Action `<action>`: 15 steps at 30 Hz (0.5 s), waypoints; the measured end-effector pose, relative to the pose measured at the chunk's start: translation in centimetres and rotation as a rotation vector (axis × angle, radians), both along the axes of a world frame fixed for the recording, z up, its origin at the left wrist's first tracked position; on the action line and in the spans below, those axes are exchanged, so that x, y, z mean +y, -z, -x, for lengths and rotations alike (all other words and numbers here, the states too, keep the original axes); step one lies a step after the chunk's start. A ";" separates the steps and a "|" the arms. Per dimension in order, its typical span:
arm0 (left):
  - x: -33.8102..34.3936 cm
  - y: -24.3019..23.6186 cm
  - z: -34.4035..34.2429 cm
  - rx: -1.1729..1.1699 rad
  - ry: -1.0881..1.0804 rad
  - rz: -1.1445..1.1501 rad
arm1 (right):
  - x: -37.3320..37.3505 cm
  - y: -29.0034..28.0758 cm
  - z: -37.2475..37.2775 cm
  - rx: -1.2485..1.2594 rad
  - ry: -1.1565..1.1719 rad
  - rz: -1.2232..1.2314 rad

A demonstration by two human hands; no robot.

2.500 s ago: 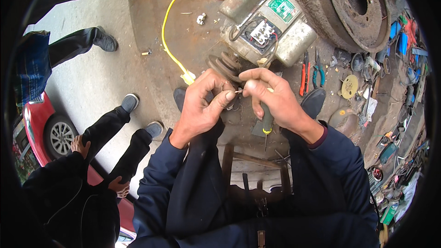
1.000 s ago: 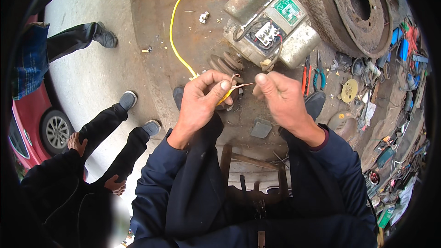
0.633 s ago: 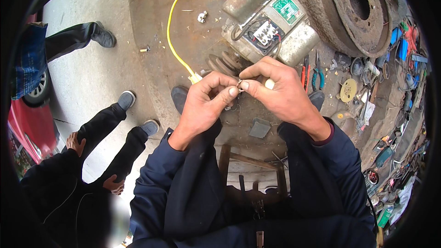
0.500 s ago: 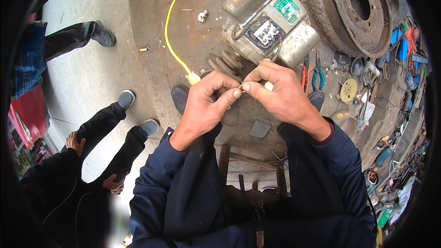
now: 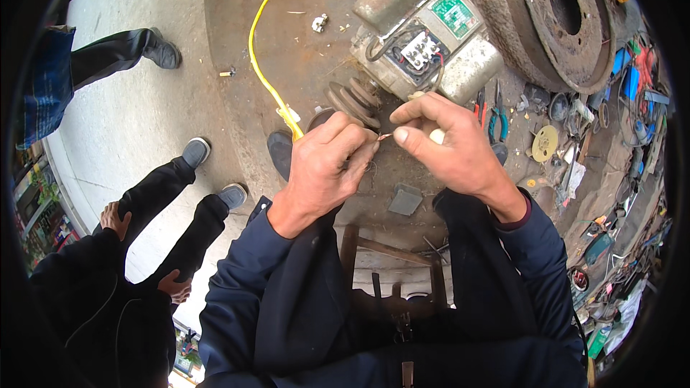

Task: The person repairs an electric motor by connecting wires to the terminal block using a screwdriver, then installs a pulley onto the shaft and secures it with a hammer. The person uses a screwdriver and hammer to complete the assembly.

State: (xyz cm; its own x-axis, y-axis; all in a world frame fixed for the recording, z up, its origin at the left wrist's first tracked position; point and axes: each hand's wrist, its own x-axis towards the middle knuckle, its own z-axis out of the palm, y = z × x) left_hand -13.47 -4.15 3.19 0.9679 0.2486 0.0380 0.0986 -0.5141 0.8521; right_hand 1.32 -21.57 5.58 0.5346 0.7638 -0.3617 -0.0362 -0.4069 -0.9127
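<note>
My left hand (image 5: 332,167) is closed on the end of the yellow cable (image 5: 257,65), pinching it; a short bare copper strand (image 5: 384,137) pokes out from its fingertips. My right hand (image 5: 463,154) is curled around a pale-ended object (image 5: 436,136), mostly hidden, with its thumb tip just beside the strand. Above my hands lies a worn metal motor (image 5: 384,3) with an exposed terminal block (image 5: 420,50), a green label and a rusty stepped pulley (image 5: 348,104). Red-handled pliers (image 5: 480,118) and teal-handled pliers (image 5: 497,122) lie right of my right hand.
A large rusty wheel rim (image 5: 528,29) sits upper right. Scrap, tools and a cream disc (image 5: 545,144) crowd the right side. A flat grey piece (image 5: 405,200) lies below my hands. Two other people stand at left, one in dark clothing (image 5: 93,302), one with plaid fabric (image 5: 44,90).
My left hand has rolled so its knuckles face up. My right fingertips have drawn slightly right, exposing the strand. The red car at the left edge has gone out of view.
</note>
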 end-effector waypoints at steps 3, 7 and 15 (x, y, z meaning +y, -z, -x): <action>-0.2 -0.1 0.0 0.012 0.002 0.005 | -0.2 0.4 0.0 -0.096 -0.057 -0.019; 0.0 -0.1 0.0 0.004 0.027 -0.030 | -0.1 0.5 0.0 -0.175 -0.135 -0.009; 0.0 -0.1 0.1 0.011 0.019 -0.042 | 0.2 -0.2 1.2 0.097 -0.014 0.216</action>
